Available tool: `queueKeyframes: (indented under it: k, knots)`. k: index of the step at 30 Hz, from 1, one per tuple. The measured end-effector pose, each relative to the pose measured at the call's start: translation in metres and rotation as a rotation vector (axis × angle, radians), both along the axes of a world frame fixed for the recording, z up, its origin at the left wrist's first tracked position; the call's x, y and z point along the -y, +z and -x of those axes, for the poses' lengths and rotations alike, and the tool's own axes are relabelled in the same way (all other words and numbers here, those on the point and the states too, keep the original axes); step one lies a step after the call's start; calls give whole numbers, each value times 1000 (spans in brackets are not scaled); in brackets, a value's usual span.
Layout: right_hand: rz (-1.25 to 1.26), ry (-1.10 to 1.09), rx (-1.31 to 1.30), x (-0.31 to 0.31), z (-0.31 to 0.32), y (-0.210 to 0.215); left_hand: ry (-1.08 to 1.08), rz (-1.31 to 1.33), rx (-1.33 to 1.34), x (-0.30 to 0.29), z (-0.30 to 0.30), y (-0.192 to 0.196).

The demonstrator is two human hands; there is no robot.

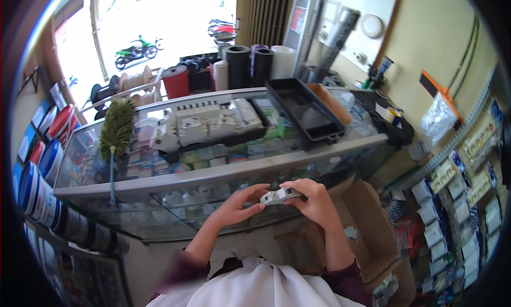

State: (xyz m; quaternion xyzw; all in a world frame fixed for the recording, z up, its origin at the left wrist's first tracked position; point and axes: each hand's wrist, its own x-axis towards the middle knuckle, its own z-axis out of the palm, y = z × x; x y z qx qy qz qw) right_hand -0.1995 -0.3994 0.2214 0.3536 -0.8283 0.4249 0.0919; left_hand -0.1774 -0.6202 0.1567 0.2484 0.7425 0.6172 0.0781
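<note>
A small white circuit breaker [275, 196] with dark parts is held up in front of the counter. My right hand [313, 200] grips its right end between thumb and fingers. My left hand [238, 205] curves loosely round the left end, its thumb touching the lower corner. On the glass counter beyond lies a black tray [217, 142] filled with several white circuit breakers [205, 125] in rows. To its right stands a second, deeper black tray [304, 111].
A green feather duster [118, 127] lies at the counter's left, its handle over the front edge. Rolls of sheeting [238, 67] stand behind. An open cardboard box [367, 227] and a wooden stool [298, 249] are at lower right. Paint buckets [40, 192] line the left.
</note>
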Motion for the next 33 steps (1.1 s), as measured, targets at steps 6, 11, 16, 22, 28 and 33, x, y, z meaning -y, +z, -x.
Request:
queueKeyframes:
  k: [6,11,16,22,28,33]
  knots:
    - [40,103,-9,94,37,17,459,138,-348,80,-12,29]
    - [89,184,-161,159,73,25,803,150,-476,139,-9,36]
    - [99,188,-312,202,101,24,963,356,-482,163,-5,45]
    - [41,202,-213,220,103,19,963,567,-607,169,6,43]
    - [19,116,-312,228,103,4,996,679,-567,160,14,39]
    - [-5,92,-269,227,100,0,1003,740,-582,158,14,38]
